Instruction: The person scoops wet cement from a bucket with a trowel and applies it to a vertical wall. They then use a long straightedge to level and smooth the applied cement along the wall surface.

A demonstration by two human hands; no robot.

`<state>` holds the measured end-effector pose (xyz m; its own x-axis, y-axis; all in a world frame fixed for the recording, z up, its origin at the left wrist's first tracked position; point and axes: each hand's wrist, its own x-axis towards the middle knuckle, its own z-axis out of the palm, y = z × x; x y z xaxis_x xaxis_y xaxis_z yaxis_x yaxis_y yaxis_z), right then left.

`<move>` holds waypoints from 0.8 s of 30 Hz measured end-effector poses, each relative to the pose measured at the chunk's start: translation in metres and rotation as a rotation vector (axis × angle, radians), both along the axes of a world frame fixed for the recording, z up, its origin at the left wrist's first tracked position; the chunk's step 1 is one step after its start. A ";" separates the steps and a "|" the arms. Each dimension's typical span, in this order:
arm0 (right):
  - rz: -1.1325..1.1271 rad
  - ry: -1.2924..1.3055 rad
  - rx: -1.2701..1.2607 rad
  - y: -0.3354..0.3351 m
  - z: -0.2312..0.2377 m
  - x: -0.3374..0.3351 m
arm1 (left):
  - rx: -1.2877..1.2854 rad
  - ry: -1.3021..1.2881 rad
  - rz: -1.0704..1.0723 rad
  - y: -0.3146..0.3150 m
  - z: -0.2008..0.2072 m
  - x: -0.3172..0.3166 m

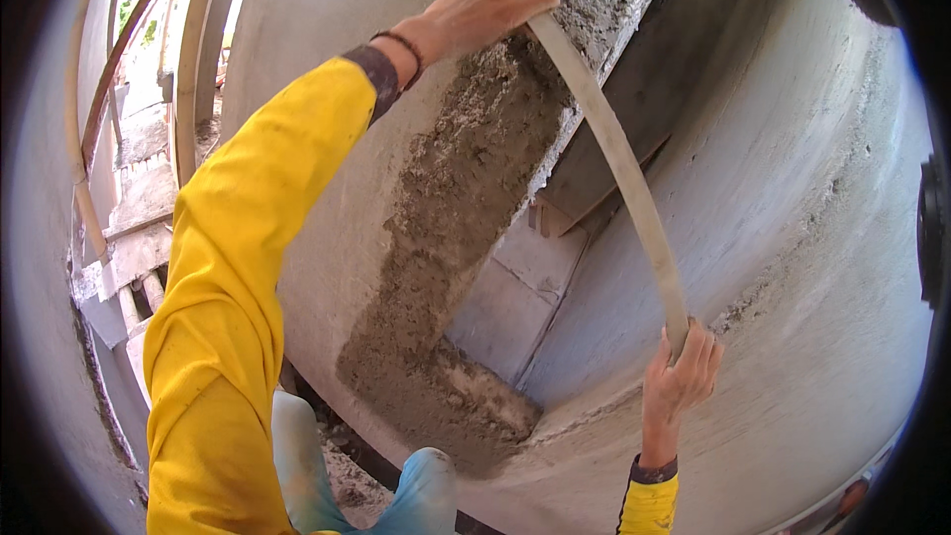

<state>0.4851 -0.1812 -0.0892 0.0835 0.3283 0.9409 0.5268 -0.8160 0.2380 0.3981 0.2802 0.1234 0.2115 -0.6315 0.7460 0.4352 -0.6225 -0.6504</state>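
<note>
A long, pale, narrow straightedge [622, 160] slants from the top of the view down to the lower right, its line bent by the lens. Toward its upper part my left hand [485, 8] is closed over it, the fingers lying across its width. My right hand [681, 369] grips its lower end, thumb up along the edge. Behind it, a band of rough, dark wet mortar [466, 163] runs down the wall beside an opening [510, 287] and turns along the bottom of it.
Smooth grey plaster wall [317, 69] lies left of the mortar, and another plastered wall [792, 238] fills the right. At far left are upright poles [188, 69] and rubble-like blocks [144, 198]. My knees in light blue trousers [424, 490] show below.
</note>
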 end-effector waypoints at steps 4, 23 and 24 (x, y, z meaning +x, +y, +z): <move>-0.070 -0.059 -0.100 -0.077 -0.063 0.003 | -0.089 0.027 0.148 -0.060 -0.101 0.021; -0.103 -0.030 -0.137 -0.048 -0.077 0.001 | -0.010 -0.085 0.440 -0.037 -0.101 0.026; -0.118 0.042 -0.168 -0.065 -0.103 0.001 | -0.065 -0.009 0.332 -0.045 -0.140 0.023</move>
